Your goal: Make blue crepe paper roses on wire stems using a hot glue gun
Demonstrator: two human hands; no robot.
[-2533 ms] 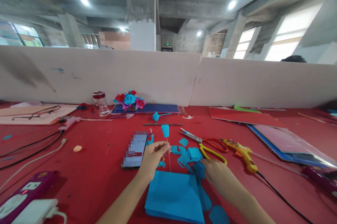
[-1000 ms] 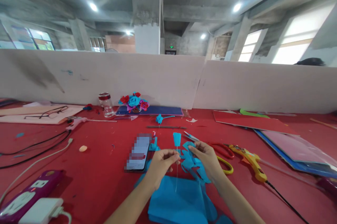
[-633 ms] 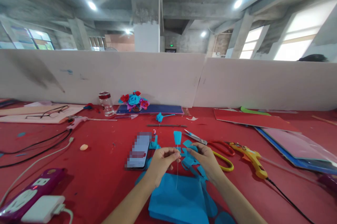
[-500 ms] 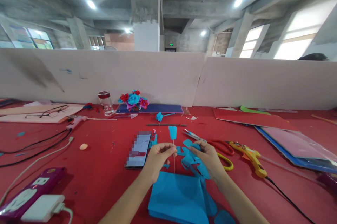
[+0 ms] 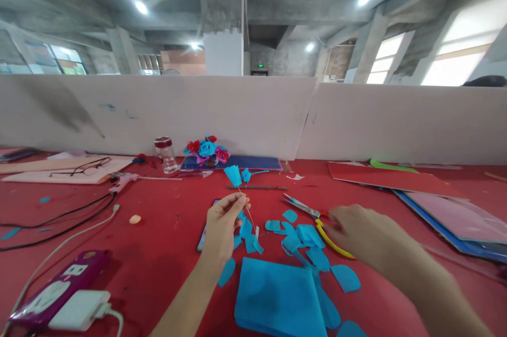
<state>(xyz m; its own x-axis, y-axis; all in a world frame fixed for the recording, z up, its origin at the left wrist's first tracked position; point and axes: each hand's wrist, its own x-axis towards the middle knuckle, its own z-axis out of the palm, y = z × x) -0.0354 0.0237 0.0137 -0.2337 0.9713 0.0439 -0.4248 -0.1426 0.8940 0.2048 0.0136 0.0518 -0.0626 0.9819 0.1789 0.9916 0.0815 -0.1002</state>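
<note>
My left hand (image 5: 225, 218) is closed in a pinch around a thin stem (image 5: 250, 216) with a fan-shaped piece of blue paper (image 5: 233, 175) at its top, tilted to the left. My right hand (image 5: 358, 231), smeared by motion, is over the handle end of the scissors (image 5: 301, 205). It covers part of their red and yellow handles and hides the glue gun; its fingers are too blurred to show a grip. Between my hands lie several cut blue paper petals (image 5: 311, 235). Nearer to me is a stack of blue paper (image 5: 279, 295).
A phone (image 5: 202, 237) lies partly behind my left hand. A purple power strip (image 5: 93, 265) with a white charger (image 5: 79, 309) is at left. Further back are a glass jar (image 5: 167, 158), paper flowers (image 5: 206, 149) and a single blue flower (image 5: 246, 175). Coloured sheets (image 5: 447, 215) lie at right.
My right hand has left the blue petals and moved right, over the scissors' handles and glue gun. My left hand has raised the stem slightly and tilted its paper top leftward.
</note>
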